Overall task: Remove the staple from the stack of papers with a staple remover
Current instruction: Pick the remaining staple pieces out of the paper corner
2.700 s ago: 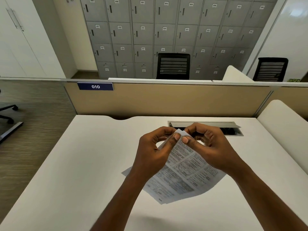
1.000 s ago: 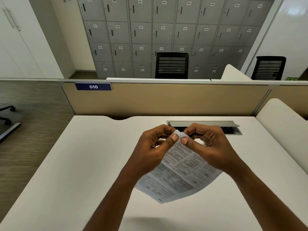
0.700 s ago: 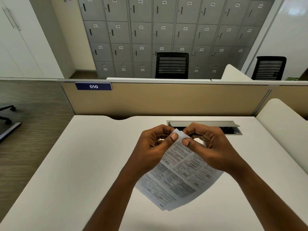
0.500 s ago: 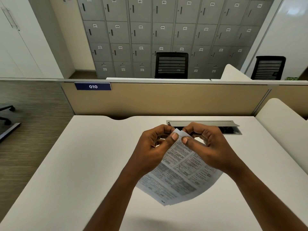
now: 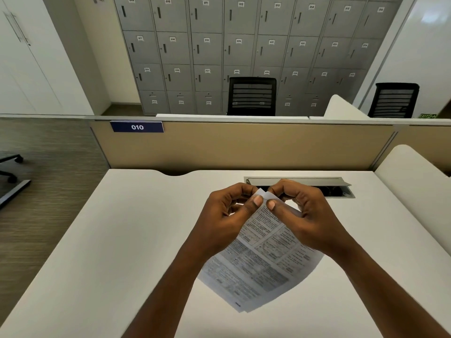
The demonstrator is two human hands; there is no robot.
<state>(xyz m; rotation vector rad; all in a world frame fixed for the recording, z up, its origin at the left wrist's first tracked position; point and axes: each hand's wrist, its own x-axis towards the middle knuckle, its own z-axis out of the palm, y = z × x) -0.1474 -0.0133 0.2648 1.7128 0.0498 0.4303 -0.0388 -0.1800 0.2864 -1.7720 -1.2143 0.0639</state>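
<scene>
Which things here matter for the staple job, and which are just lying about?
Job: stack of papers; left hand and right hand, both pinching its top corner. No staple remover visible.
Just around: desk; cable hatch; 010 sign; lockers.

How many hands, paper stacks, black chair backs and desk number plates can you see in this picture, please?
Hands: 2, the left hand and the right hand
Paper stacks: 1, the stack of papers, its top corner pinched by both hands
Black chair backs: 2, the middle chair back and the far chair back
Number plates: 1, the number plate reading 010
Total: 6
</scene>
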